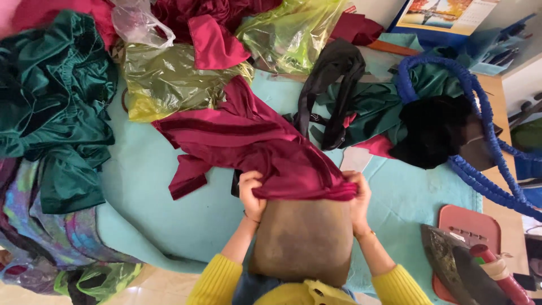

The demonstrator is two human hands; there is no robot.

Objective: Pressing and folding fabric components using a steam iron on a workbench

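Right now both hands, left (252,192) & right (359,195), fingers pinching maroon cloth (254,144) taut over brown board (303,240), keeping it flat w/ tabletop (147,186) beneath.

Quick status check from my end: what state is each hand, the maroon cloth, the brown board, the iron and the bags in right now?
left hand: closed, gripping the cloth edge.
right hand: closed, gripping the cloth edge.
maroon cloth: crumpled, being pulled over the board's top.
brown board: flat, top edge covered by the cloth.
iron: resting on a pink stand, untouched.
yellow-green plastic bags: crumpled, lying apart from the hands.
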